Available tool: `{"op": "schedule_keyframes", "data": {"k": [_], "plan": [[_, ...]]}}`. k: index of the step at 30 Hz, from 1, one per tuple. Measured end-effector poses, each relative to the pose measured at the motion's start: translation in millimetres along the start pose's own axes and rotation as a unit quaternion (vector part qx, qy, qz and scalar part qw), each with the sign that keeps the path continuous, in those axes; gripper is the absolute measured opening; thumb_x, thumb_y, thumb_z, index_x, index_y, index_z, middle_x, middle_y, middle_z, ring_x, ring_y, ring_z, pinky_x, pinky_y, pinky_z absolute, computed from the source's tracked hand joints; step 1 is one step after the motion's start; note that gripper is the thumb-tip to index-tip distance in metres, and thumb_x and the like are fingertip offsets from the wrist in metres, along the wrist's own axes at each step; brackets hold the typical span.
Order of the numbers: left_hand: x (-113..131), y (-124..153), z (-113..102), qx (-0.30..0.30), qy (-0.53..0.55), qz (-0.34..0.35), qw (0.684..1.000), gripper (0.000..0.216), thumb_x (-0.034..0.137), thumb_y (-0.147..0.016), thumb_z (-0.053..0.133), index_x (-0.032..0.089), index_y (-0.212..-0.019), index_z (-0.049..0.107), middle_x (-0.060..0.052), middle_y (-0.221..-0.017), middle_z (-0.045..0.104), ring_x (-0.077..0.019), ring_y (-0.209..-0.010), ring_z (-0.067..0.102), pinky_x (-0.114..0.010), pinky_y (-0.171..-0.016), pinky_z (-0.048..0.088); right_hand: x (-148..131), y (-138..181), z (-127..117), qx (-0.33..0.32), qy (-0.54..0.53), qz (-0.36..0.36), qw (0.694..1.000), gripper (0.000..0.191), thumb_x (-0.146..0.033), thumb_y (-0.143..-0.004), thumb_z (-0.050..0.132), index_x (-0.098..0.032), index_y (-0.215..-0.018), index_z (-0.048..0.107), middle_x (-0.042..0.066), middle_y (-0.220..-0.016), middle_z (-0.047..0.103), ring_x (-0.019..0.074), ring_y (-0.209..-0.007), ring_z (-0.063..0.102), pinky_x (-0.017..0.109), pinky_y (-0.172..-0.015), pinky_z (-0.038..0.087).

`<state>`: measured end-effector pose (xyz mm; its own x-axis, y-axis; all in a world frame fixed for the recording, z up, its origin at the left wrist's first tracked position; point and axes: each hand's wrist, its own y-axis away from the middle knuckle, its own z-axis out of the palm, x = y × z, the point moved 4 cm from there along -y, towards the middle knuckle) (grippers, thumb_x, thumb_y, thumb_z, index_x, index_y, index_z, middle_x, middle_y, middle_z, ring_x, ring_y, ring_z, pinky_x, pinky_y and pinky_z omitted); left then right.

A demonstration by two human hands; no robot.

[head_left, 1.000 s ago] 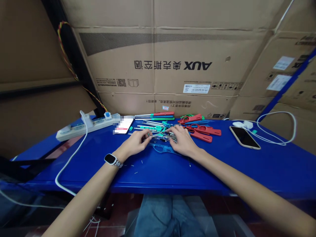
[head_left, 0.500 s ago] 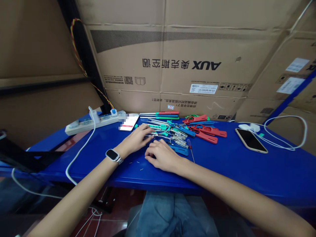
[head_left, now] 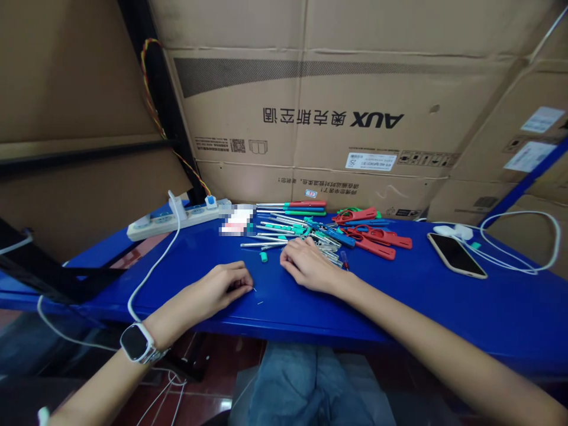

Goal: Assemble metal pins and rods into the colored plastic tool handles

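Observation:
My left hand (head_left: 228, 283) is low over the front of the blue table, its thumb and fingertips pinched together. A thin pale pin (head_left: 254, 289) shows at those fingertips, and another thin pin (head_left: 260, 303) lies just in front. My right hand (head_left: 308, 266) rests at the near side of a heap of lighter parts, fingers curled down; what they hold, if anything, is hidden. Long metal tubes (head_left: 261, 244) with green pieces stick out beyond it. A small green cap (head_left: 264, 257) lies between the hands. Beside my right wrist is a small red-handled screwdriver (head_left: 345, 260), partly covered.
Red lighter casings (head_left: 375, 245) and a blue casing (head_left: 332, 234) lie behind my right hand. A power strip (head_left: 181, 220) and white cable are at left. A phone (head_left: 457, 254) with white cables lies at right. Cardboard (head_left: 284, 83) stands behind the table (head_left: 399, 307).
My left hand has moved back from the heap toward the front edge and pinched near the pins. My right hand has shifted slightly up and right onto the heap. The green cap is uncovered.

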<state>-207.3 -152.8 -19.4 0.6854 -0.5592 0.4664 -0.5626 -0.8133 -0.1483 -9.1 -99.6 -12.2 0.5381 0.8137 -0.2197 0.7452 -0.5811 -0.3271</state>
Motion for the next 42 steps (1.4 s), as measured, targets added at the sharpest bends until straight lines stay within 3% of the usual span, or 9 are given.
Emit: {"op": "schedule_keyframes", "data": {"k": [8, 13, 18, 24, 30, 34, 38, 42], "plan": [[11.5, -16.2, 13.0, 0.014, -0.037, 0.022, 0.999, 0.021, 0.027, -0.100, 0.043, 0.019, -0.088, 0.057, -0.005, -0.093, 0.059, -0.0173, -0.081, 0.058, -0.028, -0.074, 0.047, 31.2, -23.3, -0.6, 0.042, 0.001, 0.059, 0.997, 0.011, -0.018, -0.095, 0.052, -0.017, -0.089, 0.060, 0.005, -0.089, 0.065, 0.0198, -0.089, 0.053, 0.034, -0.082, 0.028], [5.4, -19.4, 11.1, 0.027, 0.020, 0.015, 0.999, 0.017, 0.029, -0.099, 0.048, 0.021, -0.106, 0.061, -0.003, -0.097, 0.062, -0.0151, -0.080, 0.060, -0.027, -0.075, 0.048, 38.5, -21.8, -2.9, 0.050, -0.018, 0.086, 0.995, 0.013, -0.018, -0.095, 0.055, -0.017, -0.087, 0.064, 0.004, -0.088, 0.067, 0.0195, -0.091, 0.056, 0.033, -0.082, 0.028], [8.0, -16.9, 7.5, -0.004, 0.058, 0.005, 0.998, 0.020, 0.037, -0.093, 0.061, 0.020, -0.097, 0.068, -0.003, -0.098, 0.065, -0.0156, -0.082, 0.063, -0.026, -0.075, 0.048, 12.1, 4.4, -9.5, 0.054, -0.065, 0.040, 0.996, 0.009, -0.021, -0.093, 0.058, -0.019, -0.090, 0.066, 0.002, -0.088, 0.067, 0.0182, -0.091, 0.057, 0.034, -0.086, 0.030], [11.5, -22.2, 11.9, -0.011, 0.028, 0.009, 0.999, 0.020, 0.028, -0.096, 0.052, 0.018, -0.084, 0.064, -0.003, -0.086, 0.064, -0.0154, -0.076, 0.061, -0.026, -0.072, 0.046, -25.7, 20.5, 5.2, -0.026, -0.089, -0.014, 0.996, 0.009, -0.028, -0.092, 0.061, -0.020, -0.093, 0.066, 0.003, -0.092, 0.068, 0.0181, -0.092, 0.057, 0.036, -0.088, 0.031], [4.7, -31.4, 17.4, 0.028, -0.026, 0.026, 0.999, 0.019, 0.026, -0.100, 0.043, 0.019, -0.090, 0.056, -0.005, -0.093, 0.060, -0.0182, -0.083, 0.059, -0.030, -0.077, 0.047, -23.9, 14.0, 10.5, -0.032, -0.093, 0.000, 0.995, 0.008, -0.027, -0.088, 0.065, -0.019, -0.090, 0.067, 0.002, -0.090, 0.066, 0.0176, -0.089, 0.056, 0.035, -0.085, 0.032], [2.3, -68.1, 10.0, 0.085, -0.049, 0.043, 0.994, 0.016, 0.025, -0.100, 0.043, 0.018, -0.092, 0.055, -0.006, -0.095, 0.059, -0.0185, -0.082, 0.058, -0.030, -0.075, 0.048, -18.6, 17.1, 11.7, -0.016, -0.096, 0.008, 0.995, 0.006, -0.025, -0.088, 0.065, -0.019, -0.086, 0.066, 0.000, -0.084, 0.065, 0.0161, -0.085, 0.056, 0.035, -0.084, 0.032], [1.7, -101.9, 4.7, 0.077, -0.108, 0.057, 0.990, 0.013, 0.016, -0.095, 0.047, 0.018, -0.088, 0.058, -0.006, -0.092, 0.059, -0.0202, -0.085, 0.058, -0.032, -0.076, 0.048, -8.1, 25.0, 10.3, 0.011, -0.099, 0.028, 0.995, 0.008, -0.022, -0.089, 0.062, -0.019, -0.083, 0.065, 0.000, -0.078, 0.064, 0.0154, -0.081, 0.055, 0.034, -0.083, 0.032], [4.1, -81.2, -2.9, 0.111, -0.056, 0.064, 0.990, 0.015, 0.023, -0.097, 0.049, 0.018, -0.089, 0.060, -0.005, -0.092, 0.060, -0.0182, -0.083, 0.059, -0.031, -0.077, 0.047, -0.6, 32.1, 4.3, 0.035, -0.097, 0.043, 0.994, 0.008, -0.020, -0.089, 0.063, -0.019, -0.081, 0.065, -0.001, -0.076, 0.062, 0.0149, -0.078, 0.054, 0.034, -0.084, 0.032]]}}
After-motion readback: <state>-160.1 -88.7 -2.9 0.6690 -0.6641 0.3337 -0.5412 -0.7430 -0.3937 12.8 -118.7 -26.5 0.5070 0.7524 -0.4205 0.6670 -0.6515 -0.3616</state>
